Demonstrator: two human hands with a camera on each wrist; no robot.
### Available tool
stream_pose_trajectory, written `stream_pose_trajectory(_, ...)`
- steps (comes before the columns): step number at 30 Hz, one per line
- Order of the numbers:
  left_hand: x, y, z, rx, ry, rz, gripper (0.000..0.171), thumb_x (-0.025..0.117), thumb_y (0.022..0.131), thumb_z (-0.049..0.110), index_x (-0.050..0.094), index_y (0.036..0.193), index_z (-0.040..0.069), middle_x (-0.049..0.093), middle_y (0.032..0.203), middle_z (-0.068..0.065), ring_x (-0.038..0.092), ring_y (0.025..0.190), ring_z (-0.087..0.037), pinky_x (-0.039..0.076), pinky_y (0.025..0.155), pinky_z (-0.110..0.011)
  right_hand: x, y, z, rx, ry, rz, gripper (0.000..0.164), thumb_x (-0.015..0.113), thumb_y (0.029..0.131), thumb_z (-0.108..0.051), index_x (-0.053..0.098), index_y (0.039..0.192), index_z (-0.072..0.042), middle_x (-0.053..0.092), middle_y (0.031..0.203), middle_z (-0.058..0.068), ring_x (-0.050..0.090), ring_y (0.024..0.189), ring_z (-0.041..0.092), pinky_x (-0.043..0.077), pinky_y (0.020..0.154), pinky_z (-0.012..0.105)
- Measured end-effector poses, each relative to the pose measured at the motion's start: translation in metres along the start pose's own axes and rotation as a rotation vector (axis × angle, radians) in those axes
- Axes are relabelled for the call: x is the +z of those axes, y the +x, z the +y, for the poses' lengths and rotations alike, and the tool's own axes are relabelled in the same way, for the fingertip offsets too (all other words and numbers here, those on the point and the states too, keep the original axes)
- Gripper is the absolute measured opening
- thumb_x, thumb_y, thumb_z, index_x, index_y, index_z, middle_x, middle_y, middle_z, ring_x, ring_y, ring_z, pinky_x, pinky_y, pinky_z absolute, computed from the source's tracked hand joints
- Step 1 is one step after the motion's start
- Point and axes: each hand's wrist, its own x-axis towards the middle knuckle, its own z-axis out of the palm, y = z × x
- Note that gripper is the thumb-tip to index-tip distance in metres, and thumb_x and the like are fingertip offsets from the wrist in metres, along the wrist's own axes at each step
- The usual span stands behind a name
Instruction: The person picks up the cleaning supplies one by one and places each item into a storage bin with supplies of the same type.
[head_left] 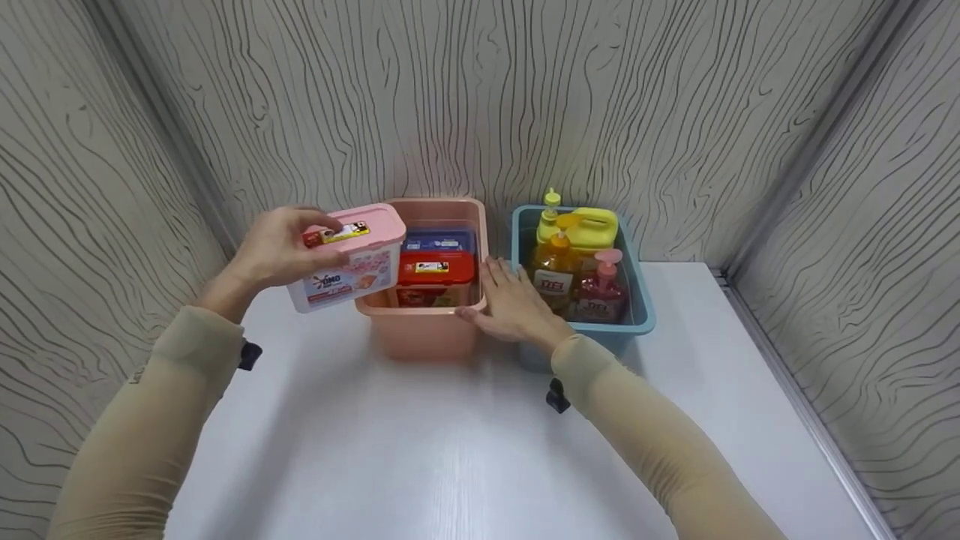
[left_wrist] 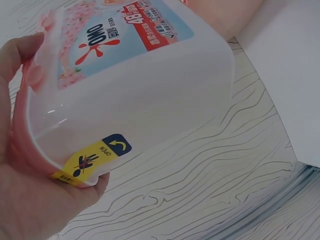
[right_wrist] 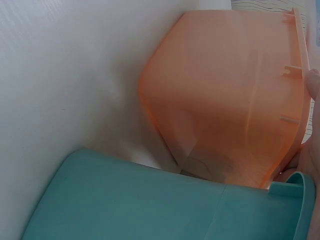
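Observation:
My left hand grips a tub with a pink lid and an OMO label by its lid end, tilted, over the left side of the pink bin. In the left wrist view the tub's clear white base faces outward and the thumb and fingers straddle the lid. My right hand rests on the pink bin's right front rim, fingers extended along the side and thumb at the front edge. Inside that bin stand a red-lidded tub and, behind it, a blue-lidded tub.
Right of the pink bin stands a blue bin, with a narrow gap between them. It holds an orange pump bottle, a red pump bottle and yellow containers. Both bins stand on a white table near the patterned back wall.

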Motion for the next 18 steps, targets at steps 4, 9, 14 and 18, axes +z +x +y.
stream_pose_trajectory(4,0.002,0.005,0.002,0.041,0.005,-0.016,0.058,0.087,0.096,0.032,0.072,0.147,0.009,0.060,0.164,-0.021,0.068,0.131,-0.046,0.062,0.108,-0.067,0.000,-0.001,-0.001,0.005,0.022,-0.003,0.118,0.041,0.101,-0.090,0.006,0.182,-0.013,0.003,0.193,0.008,0.002,0.181,0.034,0.001,0.147,0.058)
stream_pose_trajectory(9,0.006,0.012,0.005,0.066,0.000,-0.029,0.058,0.087,0.095,0.029,0.073,0.147,0.009,0.066,0.158,-0.021,0.071,0.126,-0.043,0.063,0.106,-0.064,0.000,-0.001,-0.001,0.015,0.028,0.000,0.119,0.040,0.099,-0.092,0.005,0.183,-0.015,0.002,0.193,0.005,0.001,0.181,0.032,0.000,0.147,0.057)
stream_pose_trajectory(14,0.014,0.019,0.006,0.073,-0.050,-0.049,0.056,0.087,0.096,0.030,0.073,0.147,0.011,0.068,0.155,-0.019,0.073,0.121,-0.040,0.065,0.105,-0.062,0.000,-0.002,-0.001,0.016,0.025,0.003,0.118,0.040,0.100,-0.091,0.005,0.182,-0.014,0.002,0.193,0.006,0.001,0.181,0.032,-0.001,0.147,0.057)
stream_pose_trajectory(18,0.023,0.025,0.006,0.077,-0.101,-0.072,0.056,0.087,0.096,0.028,0.073,0.147,0.011,0.062,0.164,-0.018,0.073,0.123,-0.040,0.065,0.108,-0.062,0.001,-0.001,0.001,0.014,0.025,0.003,0.118,0.040,0.100,-0.091,0.004,0.182,-0.015,0.002,0.193,0.005,0.002,0.181,0.032,0.000,0.147,0.057)
